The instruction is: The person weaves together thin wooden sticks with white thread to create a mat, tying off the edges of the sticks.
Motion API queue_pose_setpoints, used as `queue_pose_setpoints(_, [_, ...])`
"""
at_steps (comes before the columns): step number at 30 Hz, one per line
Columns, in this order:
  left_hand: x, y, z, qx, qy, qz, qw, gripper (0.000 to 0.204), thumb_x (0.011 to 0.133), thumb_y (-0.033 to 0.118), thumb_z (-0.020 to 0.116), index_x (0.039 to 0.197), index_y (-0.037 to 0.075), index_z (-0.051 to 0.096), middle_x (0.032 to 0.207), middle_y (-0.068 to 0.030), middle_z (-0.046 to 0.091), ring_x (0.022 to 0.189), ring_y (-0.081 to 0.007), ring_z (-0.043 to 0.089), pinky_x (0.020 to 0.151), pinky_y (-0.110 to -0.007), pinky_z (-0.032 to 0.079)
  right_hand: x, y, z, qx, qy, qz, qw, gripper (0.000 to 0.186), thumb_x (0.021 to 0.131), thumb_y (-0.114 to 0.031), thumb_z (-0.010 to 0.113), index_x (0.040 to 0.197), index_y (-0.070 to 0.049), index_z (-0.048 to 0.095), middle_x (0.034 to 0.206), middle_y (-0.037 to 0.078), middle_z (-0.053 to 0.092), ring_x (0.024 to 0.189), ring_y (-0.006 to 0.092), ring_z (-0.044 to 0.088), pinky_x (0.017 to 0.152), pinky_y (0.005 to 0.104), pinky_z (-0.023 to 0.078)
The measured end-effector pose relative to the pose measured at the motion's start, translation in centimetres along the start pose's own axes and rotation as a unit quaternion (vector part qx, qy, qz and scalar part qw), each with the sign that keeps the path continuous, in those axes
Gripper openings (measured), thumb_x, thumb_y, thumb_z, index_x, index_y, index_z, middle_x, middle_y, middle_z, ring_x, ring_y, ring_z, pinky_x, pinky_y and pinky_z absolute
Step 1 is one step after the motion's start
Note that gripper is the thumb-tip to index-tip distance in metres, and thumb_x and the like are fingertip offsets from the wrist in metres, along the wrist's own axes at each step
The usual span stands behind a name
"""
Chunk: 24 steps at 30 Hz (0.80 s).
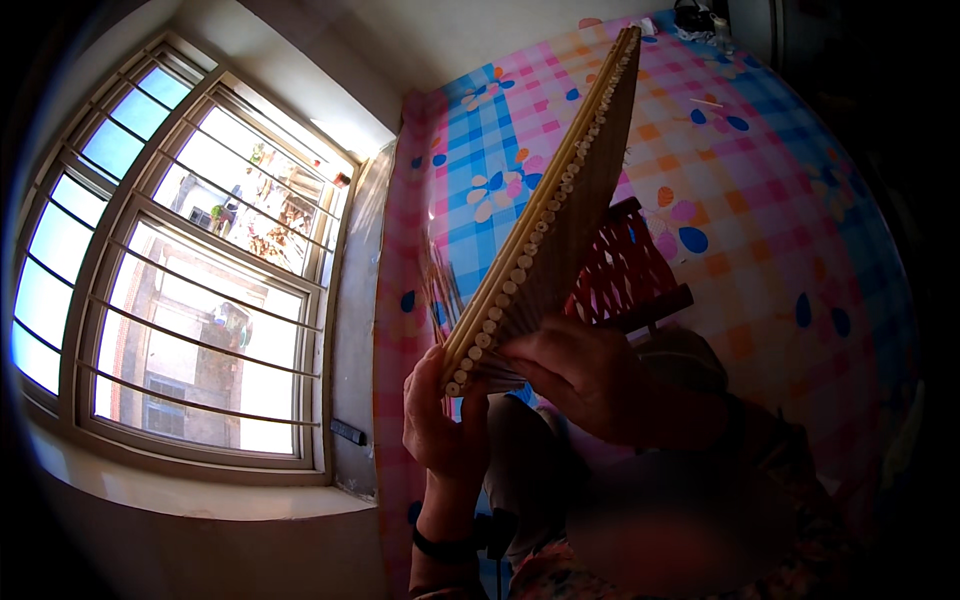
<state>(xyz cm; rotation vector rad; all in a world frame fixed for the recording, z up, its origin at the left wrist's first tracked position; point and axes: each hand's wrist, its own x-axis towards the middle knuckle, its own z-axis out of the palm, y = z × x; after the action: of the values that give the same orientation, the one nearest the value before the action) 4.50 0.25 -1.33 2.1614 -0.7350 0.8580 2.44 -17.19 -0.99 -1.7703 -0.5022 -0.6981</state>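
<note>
Across the checked, flowered cloth (765,180), beside the barred window (200,320), a long slatted piece (548,212) rises from the hands, its long axis slanting up and away to the right. Its near end sits low, at the hands; its far end reaches well beyond both. The right hand (592,380) lies against its right face, just above that near end, fingers bent inward; whether they pinch anything I cannot tell. The left hand (445,420) is nearer the tip, clamped round it, thumb and fingers on opposite sides. A red openwork object (625,270) lies beyond the right hand. Pale round discs (527,262) line the piece's edge.
</note>
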Motion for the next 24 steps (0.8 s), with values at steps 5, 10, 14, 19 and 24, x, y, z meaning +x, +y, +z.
queue_pose_setpoints(5, [-0.3, 0.2, 0.4, 0.006, 0.005, 0.004, 1.000, 0.043, 0.086, 0.017, 0.065, 0.122, 0.000, 0.048, 0.115, -0.0128, 0.057, 0.102, -0.0222, 0.058, 0.085, -0.032, 0.050, 0.1, -0.3, -0.2, -0.002, 0.000, 0.014, 1.000, 0.013, 0.083, -0.008, 0.061, 0.094, -0.002, 0.057, 0.078, 0.013, 0.055, 0.070, 0.0299, 0.060, 0.059, 0.0369, 0.049])
queue_pose_setpoints(10, [-0.1, 0.8, 0.2, 0.026, 0.004, 0.024, 0.999, 0.050, 0.076, 0.004, 0.071, 0.120, -0.001, 0.049, 0.109, -0.0174, 0.059, 0.098, -0.0296, 0.060, 0.082, -0.036, 0.050, -0.2, -0.5, -0.1, -0.010, -0.007, 0.028, 1.000, 0.011, 0.084, -0.009, 0.061, 0.091, -0.002, 0.056, 0.078, 0.014, 0.056, 0.071, 0.0325, 0.060, 0.059, 0.0386, 0.048])
queue_pose_setpoints(14, [-0.2, 0.9, 0.2, 0.041, -0.001, 0.046, 0.998, 0.049, 0.077, 0.005, 0.072, 0.120, -0.001, 0.049, 0.108, -0.0175, 0.060, 0.095, -0.0289, 0.061, 0.081, -0.036, 0.051, -0.7, -0.2, 0.3, 0.004, 0.014, 0.025, 1.000, 0.011, 0.083, -0.008, 0.062, 0.090, -0.002, 0.055, 0.079, 0.015, 0.056, 0.072, 0.0339, 0.060, 0.059, 0.0392, 0.048])
queue_pose_setpoints(19, [0.0, 1.0, 0.1, 0.033, -0.006, 0.056, 0.998, 0.052, 0.075, 0.006, 0.074, 0.120, -0.001, 0.049, 0.108, -0.0175, 0.059, 0.094, -0.0292, 0.061, 0.079, -0.036, 0.051, -1.0, -0.2, 0.6, 0.014, 0.026, 0.035, 0.999, 0.013, 0.083, -0.008, 0.063, 0.091, -0.002, 0.055, 0.081, 0.015, 0.058, 0.075, 0.0343, 0.061, 0.060, 0.0390, 0.049])
queue_pose_setpoints(24, [0.2, 1.3, 0.0, 0.055, -0.009, 0.097, 0.994, 0.052, 0.074, 0.005, 0.074, 0.120, -0.002, 0.050, 0.110, -0.0186, 0.056, 0.094, -0.0293, 0.061, 0.077, -0.035, 0.053, -1.4, -0.5, 0.5, 0.065, 0.022, 0.088, 0.994, 0.014, 0.084, -0.009, 0.064, 0.094, -0.002, 0.058, 0.083, 0.015, 0.060, 0.078, 0.0319, 0.062, 0.065, 0.0366, 0.049])
